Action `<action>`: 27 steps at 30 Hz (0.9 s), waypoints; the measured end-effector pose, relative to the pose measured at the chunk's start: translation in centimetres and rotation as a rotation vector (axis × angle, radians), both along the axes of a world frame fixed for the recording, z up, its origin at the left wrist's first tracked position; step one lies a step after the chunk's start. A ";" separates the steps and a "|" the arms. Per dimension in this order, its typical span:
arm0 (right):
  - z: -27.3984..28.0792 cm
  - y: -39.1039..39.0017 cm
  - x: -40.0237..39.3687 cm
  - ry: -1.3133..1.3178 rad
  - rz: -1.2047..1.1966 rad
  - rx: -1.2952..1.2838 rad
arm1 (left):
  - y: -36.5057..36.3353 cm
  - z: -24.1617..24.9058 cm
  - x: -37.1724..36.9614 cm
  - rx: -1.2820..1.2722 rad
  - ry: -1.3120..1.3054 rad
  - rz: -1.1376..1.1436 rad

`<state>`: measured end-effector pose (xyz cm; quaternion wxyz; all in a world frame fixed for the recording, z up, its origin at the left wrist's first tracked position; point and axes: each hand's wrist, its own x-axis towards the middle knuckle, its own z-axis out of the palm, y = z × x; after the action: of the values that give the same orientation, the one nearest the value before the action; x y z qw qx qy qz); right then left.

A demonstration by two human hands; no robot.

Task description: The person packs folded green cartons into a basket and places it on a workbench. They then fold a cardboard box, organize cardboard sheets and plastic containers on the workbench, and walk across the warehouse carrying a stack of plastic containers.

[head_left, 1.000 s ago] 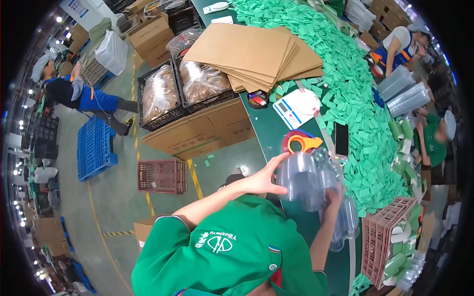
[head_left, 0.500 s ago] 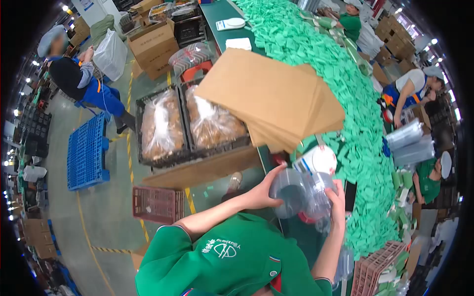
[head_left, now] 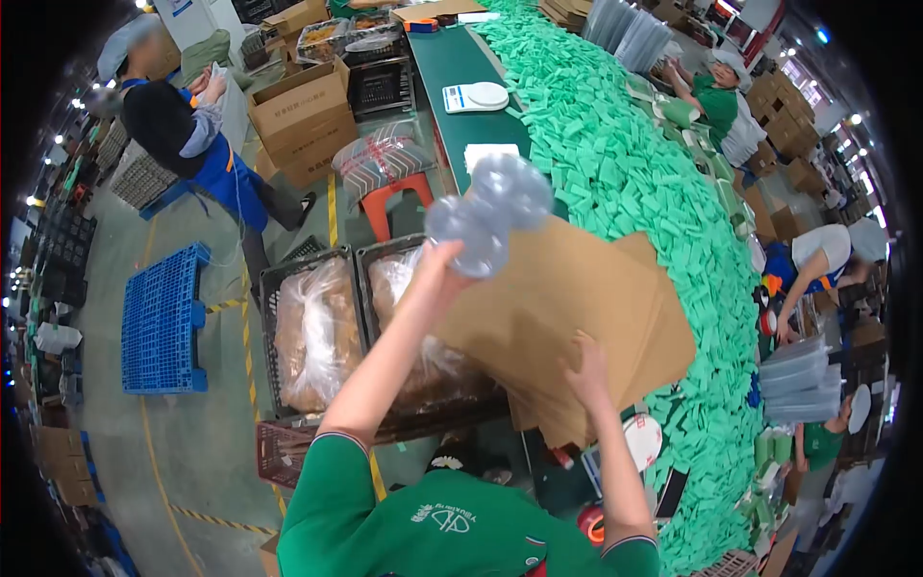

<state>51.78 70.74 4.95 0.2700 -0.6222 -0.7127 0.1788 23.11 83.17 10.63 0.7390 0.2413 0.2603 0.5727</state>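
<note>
Clear cups raised over a long green packing table in a busy warehouse.

We see the green table point(head_left: 452, 72) running from 6 o'clock up to 12, its right half buried in small green packets point(head_left: 635, 163), with a white scale point(head_left: 475, 96) near 12 and a cardboard stack point(head_left: 577, 317) at centre. Crates of bagged goods point(head_left: 317, 327) stand on the grey floor at 9 o'clock. Our left hand point(head_left: 437, 264) is clamped on a bundle of clear plastic cups point(head_left: 490, 212), held high above the cardboard, its long axis tilted toward 1 o'clock. Our right hand point(head_left: 586, 370) rests with fingers spread on the cardboard edge, gripping nothing.
</note>
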 end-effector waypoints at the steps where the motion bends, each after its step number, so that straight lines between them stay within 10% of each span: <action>1: -0.4 1.3 -0.8 -0.110 0.060 0.093 | 2.3 0.1 -1.0 -0.022 0.017 0.063; 10: -3.2 4.8 -2.8 -0.327 0.033 0.019 | 26.0 -7.0 -4.9 -0.170 0.316 0.229; 14: -3.0 5.1 -2.0 -0.340 -0.010 -0.002 | 34.7 -10.8 -1.4 -0.119 -0.080 0.046; 20: -2.7 5.5 -2.2 -0.331 -0.003 -0.009 | 38.9 -11.3 4.6 -0.329 0.622 0.217; 27: -2.6 6.1 -2.2 -0.337 -0.002 -0.012 | 39.5 -13.0 6.8 -0.153 0.782 0.190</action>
<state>49.61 76.79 2.35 0.1429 -0.6457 -0.7462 0.0759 29.91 122.69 -2.40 0.5441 0.3601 0.5844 0.4825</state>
